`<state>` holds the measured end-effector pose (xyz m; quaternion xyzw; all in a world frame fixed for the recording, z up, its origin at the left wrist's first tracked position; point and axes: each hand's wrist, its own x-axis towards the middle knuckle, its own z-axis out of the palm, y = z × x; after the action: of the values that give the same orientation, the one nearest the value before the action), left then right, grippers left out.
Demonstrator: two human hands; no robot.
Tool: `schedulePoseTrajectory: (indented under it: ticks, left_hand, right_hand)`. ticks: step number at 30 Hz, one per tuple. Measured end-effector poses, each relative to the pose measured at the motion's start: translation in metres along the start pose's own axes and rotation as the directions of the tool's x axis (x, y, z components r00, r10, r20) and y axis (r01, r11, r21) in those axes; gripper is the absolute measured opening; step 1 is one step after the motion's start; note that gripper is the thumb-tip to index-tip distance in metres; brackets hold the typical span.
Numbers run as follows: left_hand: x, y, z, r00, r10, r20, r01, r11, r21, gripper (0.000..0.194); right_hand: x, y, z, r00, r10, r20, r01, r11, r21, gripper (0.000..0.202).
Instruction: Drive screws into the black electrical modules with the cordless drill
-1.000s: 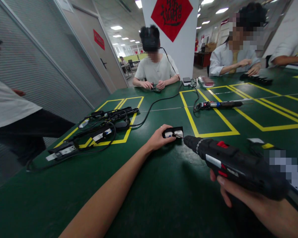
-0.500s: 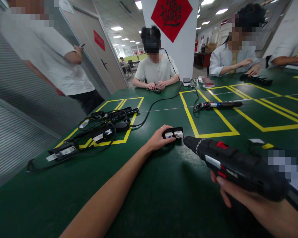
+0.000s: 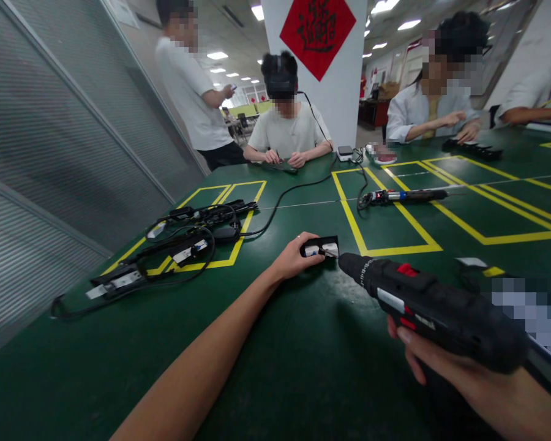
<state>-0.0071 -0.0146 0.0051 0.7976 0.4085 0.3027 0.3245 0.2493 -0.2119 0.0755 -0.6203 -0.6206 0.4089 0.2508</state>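
Note:
My left hand (image 3: 298, 256) grips the left end of a small black rectangular part (image 3: 333, 240) with white pieces inside, held on the green table (image 3: 275, 355). In my right hand (image 3: 441, 361) is a black cordless drill (image 3: 422, 300) with red switches, my fingers wrapped round its handle. The drill lies nearly level and its chuck points left at the right end of the black part. Whether the tip touches the part I cannot tell; the bit is hardly visible there.
Black devices with cables (image 3: 197, 236) lie at the left on yellow tape outlines. A soldering-iron-like tool (image 3: 404, 195) lies at the right beyond the drill. Across the table sit a person wearing a headset (image 3: 289, 125) and another person (image 3: 434, 104); a third person (image 3: 193, 92) stands behind.
The standing person has moved right and farther back. The seated person's hands opposite have drawn apart. My hands and the drill have hardly moved.

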Motion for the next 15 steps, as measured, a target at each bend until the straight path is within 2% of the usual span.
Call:
schedulePoseTrajectory:
  ticks: [5,9,15]
  left_hand:
    - [0.0004,0.0007,-0.0002,1.000,-0.005,-0.004,0.005,1.000,0.003,0.047]
    - [0.0003,-0.0005,0.0001,1.000,-0.002,-0.007,0.002,1.000,0.003,0.048]
    - [-0.0003,0.0002,0.0000,1.000,0.008,-0.004,-0.008,1.000,0.006,0.047]
  right_hand:
    - [0.0018,-0.0010,-0.0007,1.000,-0.008,0.016,0.008,1.000,0.011,0.045]
    - [0.0014,-0.0014,-0.0011,0.999,-0.044,0.016,0.043,0.996,0.072,0.036]
    - [0.0014,0.0004,0.0009,0.999,-0.035,-0.002,0.035,0.999,0.004,0.043]
